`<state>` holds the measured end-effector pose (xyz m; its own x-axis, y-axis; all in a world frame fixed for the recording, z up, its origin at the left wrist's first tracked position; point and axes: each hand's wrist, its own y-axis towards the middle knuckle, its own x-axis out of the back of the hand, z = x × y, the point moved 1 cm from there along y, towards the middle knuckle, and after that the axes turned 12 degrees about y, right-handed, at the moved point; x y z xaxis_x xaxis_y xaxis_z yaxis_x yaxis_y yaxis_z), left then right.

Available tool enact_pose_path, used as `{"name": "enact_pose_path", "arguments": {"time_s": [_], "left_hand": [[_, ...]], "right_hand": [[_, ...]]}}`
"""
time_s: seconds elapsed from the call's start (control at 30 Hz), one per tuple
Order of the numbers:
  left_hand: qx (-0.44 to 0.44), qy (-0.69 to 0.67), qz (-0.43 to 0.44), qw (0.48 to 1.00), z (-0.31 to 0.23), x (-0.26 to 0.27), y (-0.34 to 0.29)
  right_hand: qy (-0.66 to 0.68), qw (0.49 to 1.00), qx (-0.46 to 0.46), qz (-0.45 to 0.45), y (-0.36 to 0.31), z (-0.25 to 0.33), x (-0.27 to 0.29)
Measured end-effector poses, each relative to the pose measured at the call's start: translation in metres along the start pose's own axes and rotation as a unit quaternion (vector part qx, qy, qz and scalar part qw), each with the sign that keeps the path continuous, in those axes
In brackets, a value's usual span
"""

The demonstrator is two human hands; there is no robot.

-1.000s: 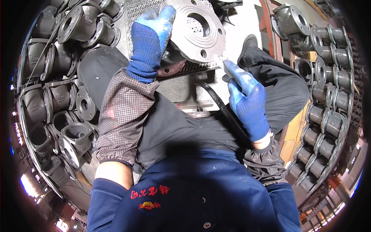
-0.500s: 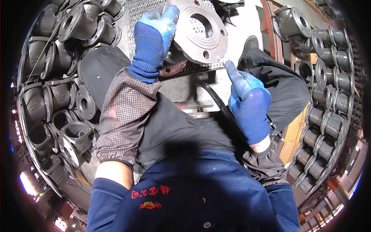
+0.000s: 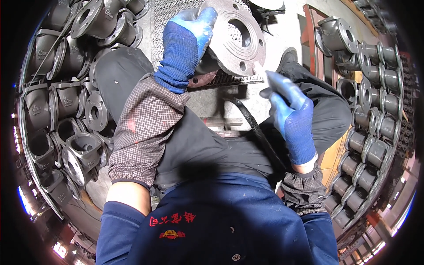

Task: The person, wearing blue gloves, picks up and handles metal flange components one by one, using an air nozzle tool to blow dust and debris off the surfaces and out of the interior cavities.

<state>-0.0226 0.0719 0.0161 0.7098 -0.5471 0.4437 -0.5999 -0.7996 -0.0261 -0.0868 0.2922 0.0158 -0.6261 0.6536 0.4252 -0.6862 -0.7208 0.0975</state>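
Observation:
My left hand, in a blue knitted glove with a coated palm, grips the rim of a grey metal flanged casting. The casting's round flange, with a centre hole and bolt holes, faces up and tilts toward me. Its body is mostly hidden beneath the flange, and a reddish-brown flange edge shows below. Close to the flange's lower right edge is my right hand, gloved in blue too, its fingers closed. A blurred pale tip sticks out ahead of them; what it belongs to cannot be made out.
Under the casting lies a ridged metal grate. A black hose curves between my legs. Grey flanged castings are piled at left, and more castings are stacked at right. Upright beside my foot stands a red-brown steel frame.
My left hand and the casting sit slightly farther right in the view. My right hand has shifted a little right and down and turned, its fingers blurred by motion.

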Motion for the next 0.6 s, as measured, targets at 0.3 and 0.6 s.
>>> {"name": "enact_pose_path", "arguments": {"time_s": [0.3,0.6], "left_hand": [[-0.024,-0.038,0.006,0.999,0.005,-0.016,0.005],[-0.04,0.063,0.016,0.997,0.012,-0.017,0.015]], "right_hand": [[0.243,0.962,-0.116,0.05,0.001,-0.005,-0.014],[0.182,0.953,-0.242,0.009,0.025,0.017,0.021]]}}
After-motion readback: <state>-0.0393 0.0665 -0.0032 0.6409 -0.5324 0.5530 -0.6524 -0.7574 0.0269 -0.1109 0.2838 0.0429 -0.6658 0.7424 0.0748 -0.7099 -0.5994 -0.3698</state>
